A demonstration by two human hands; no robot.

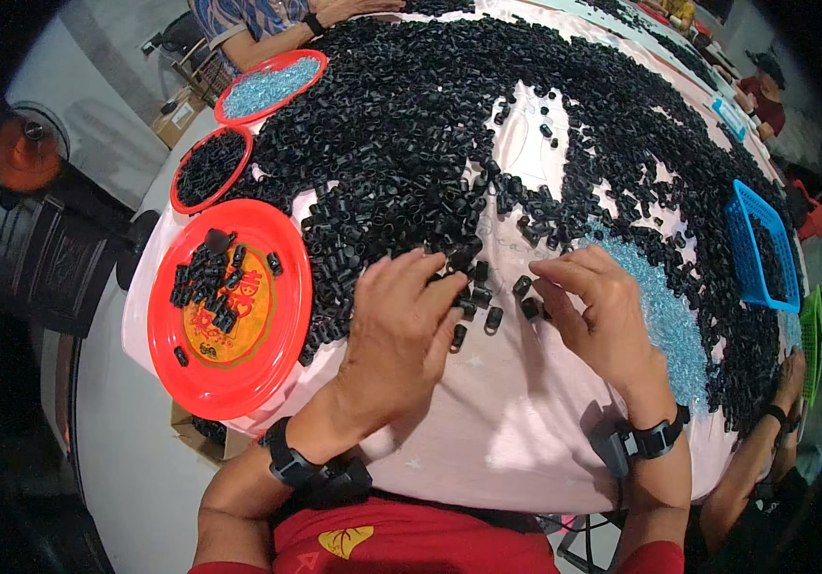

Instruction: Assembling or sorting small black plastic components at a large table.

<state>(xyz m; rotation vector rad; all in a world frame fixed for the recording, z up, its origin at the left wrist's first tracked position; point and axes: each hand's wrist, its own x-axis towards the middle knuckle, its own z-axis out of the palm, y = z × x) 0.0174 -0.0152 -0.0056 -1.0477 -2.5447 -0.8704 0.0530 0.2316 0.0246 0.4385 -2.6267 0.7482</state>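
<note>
My left hand (396,320) is over the near edge of a large heap of small black plastic parts (392,124). Its fingers are apart and curved, the fingertips touching the heap. A loose black part (457,338) lies by its thumb. My right hand (597,306) faces it, thumb and forefinger drawn together at a small black plastic part (528,307), which their tips partly cover. Between the hands, several more parts (493,320) lie scattered on the pale pink cloth (487,402). The parts look like short hollow cylinders.
At left stand a red plate (294,335) with black parts, a smaller red bowl (177,191) and a red dish (222,110) of clear bluish pieces. More bluish pieces (664,335) lie at right, near a blue basket (765,299). Co-workers' hands (790,378) (349,11) are at the table.
</note>
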